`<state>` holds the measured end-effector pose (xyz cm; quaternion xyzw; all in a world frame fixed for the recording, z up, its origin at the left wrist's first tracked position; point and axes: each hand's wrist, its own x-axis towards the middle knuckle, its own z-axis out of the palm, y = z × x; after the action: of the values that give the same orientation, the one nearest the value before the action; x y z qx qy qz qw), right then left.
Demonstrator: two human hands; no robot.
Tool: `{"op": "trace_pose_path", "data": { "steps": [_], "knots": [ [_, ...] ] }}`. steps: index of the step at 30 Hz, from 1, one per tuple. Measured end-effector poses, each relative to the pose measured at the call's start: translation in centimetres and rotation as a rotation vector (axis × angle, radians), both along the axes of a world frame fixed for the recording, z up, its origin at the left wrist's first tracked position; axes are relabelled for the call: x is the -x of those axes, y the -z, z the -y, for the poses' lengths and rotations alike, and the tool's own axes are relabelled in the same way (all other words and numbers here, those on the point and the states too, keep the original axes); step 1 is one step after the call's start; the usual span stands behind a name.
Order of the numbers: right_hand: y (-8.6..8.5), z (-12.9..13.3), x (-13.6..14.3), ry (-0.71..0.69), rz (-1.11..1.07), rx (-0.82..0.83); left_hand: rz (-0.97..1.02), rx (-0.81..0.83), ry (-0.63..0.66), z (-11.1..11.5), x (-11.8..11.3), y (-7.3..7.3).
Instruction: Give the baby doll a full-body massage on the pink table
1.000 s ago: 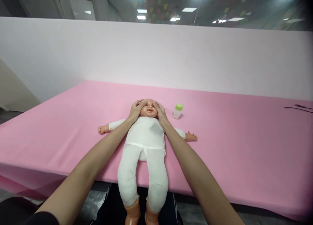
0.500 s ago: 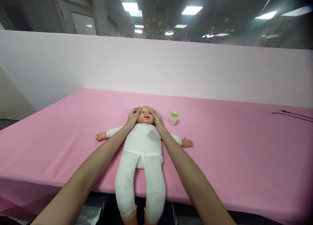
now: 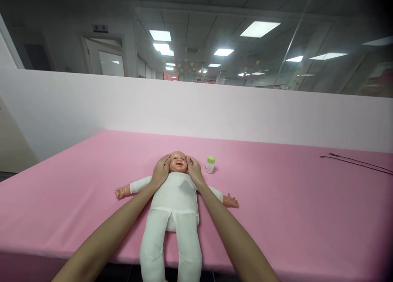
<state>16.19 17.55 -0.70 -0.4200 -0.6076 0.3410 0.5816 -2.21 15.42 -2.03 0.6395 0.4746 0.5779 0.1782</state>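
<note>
A baby doll with a white cloth body lies on its back on the pink table cover, arms spread, legs towards me. Its head is between my two hands. My left hand rests along the left side of the head, and my right hand along the right side. The fingers curve around the head, leaving the doll's face showing. Just right of my right hand stands a small clear bottle with a green cap.
Two thin dark cords lie at the right side of the table. Behind the table runs a low white wall, with glass above it.
The view has tilted up, so the doll and table appear lower. My hands have slid from beside the doll's eyes and forehead slightly outward to the sides of its head.
</note>
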Motion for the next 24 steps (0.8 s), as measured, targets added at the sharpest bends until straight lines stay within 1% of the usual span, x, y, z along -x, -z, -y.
{"op": "trace_pose_path", "data": {
  "steps": [3,4,6,10,14,16,19,24],
  "knots": [
    [-0.7,2.4,-0.7,-0.19,0.114,-0.022,-0.038,0.085,0.094,0.5,0.5,0.5],
    [-0.7,2.9,-0.8,-0.222,0.131,-0.021,-0.036,0.108,0.111,0.5,0.6,0.7],
    [-0.4,3.5,-1.1,-0.242,0.118,0.008,-0.028,0.133,0.126,0.3,0.7,0.9],
    [0.2,3.2,-1.7,-0.256,0.052,0.06,-0.037,0.125,0.132,-0.1,0.8,1.1],
    [0.3,2.9,-2.1,-0.201,0.036,-0.006,-0.051,0.079,0.159,0.0,1.0,1.1],
    [0.3,2.9,-1.9,-0.165,0.04,-0.007,-0.029,0.068,0.161,0.1,1.0,1.1],
    [0.5,3.2,-1.5,-0.152,0.057,0.012,-0.008,0.081,0.16,0.2,0.9,1.1],
    [0.8,3.3,-1.2,-0.118,0.065,-0.006,0.049,0.126,0.209,0.0,0.8,1.5]
  ]
}}
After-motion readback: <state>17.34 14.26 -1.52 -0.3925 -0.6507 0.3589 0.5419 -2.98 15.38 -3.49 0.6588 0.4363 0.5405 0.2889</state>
